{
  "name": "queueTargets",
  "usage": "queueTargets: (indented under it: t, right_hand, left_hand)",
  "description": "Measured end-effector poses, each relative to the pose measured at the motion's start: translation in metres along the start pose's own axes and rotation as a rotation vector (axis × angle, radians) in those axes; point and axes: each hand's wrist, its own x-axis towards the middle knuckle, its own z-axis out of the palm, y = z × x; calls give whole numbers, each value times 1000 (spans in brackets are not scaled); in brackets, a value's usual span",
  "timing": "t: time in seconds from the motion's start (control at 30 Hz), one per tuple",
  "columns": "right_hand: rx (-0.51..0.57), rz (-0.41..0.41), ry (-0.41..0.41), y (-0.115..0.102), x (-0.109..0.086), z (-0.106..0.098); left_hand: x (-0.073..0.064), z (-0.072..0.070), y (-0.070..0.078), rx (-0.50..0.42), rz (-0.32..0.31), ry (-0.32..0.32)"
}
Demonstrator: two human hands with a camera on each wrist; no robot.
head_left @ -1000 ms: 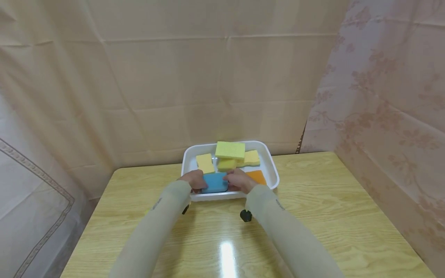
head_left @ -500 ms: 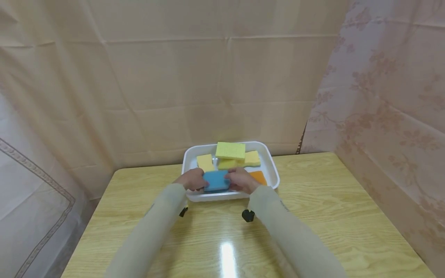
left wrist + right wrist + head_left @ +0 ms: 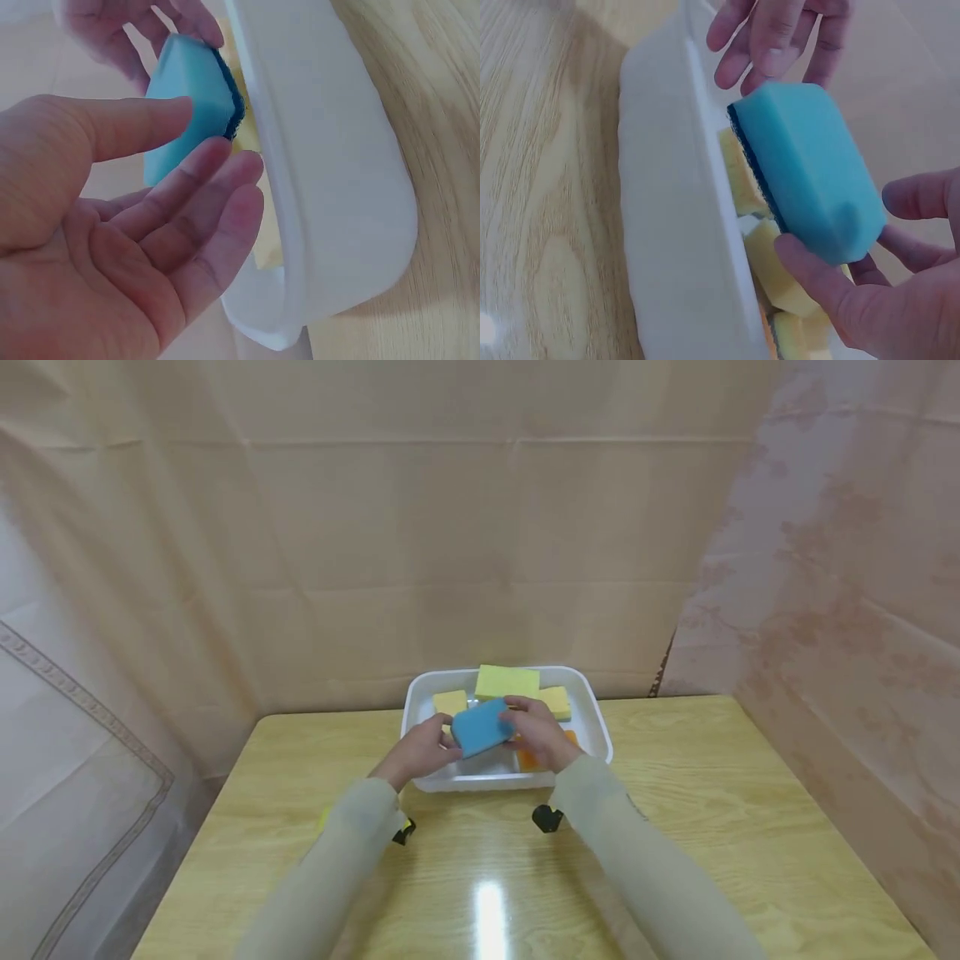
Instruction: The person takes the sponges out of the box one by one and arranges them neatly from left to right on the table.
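A light-blue scouring sponge [image 3: 482, 727] with a dark abrasive side [image 3: 756, 169] is held tilted above the white tray [image 3: 420, 693]. My right hand [image 3: 542, 732] grips its right end between thumb and fingers. At the other end, the left hand [image 3: 422, 748] has its thumb and fingers spread around the near corner. The right wrist view shows the left fingertips [image 3: 769, 64] beside the sponge, with no clear grip on it. Yellow sponges lie in the tray below, among them a brighter yellow one [image 3: 508, 682] stacked at the back, and an orange sponge [image 3: 528, 761] partly hidden by my right hand.
The tray stands on a wooden table [image 3: 675, 793], near its back edge. A beige cloth [image 3: 450, 527] hangs behind, and a patterned cloth [image 3: 847, 593] borders the right side.
Both hands have raised the blue sponge out of the tray's front part and turned it, right end up. The left fingers have loosened and spread. More of the orange sponge shows. The view has shifted slightly.
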Motion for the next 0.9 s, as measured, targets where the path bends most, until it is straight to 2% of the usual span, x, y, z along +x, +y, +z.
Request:
queueTargets:
  t: [0.13, 0.27, 0.47, 0.57, 0.67, 0.8, 0.9]
  right_hand:
    - [19, -10, 16, -2, -2, -2]
    - [28, -28, 2, -4, -6, -1]
    - [28, -59, -28, -12, -13, 3]
    - [1, -72, -34, -17, -16, 6]
    - [-30, -88, -44, -21, -20, 10]
    - [-22, -121, -60, -23, -27, 15]
    - [7, -151, -74, -25, -35, 20]
  left_hand:
    - [-5, 4, 3, -1, 51, 62]
    - [-13, 7, 2, 37, 97, 172]
    - [-27, 10, 2, 100, 125, 325]
    - [-33, 11, 2, 114, 158, 365]
    - [-39, 12, 2, 112, 193, 379]
    - [-50, 12, 1, 110, 198, 397]
    - [-60, 11, 1, 107, 201, 438]
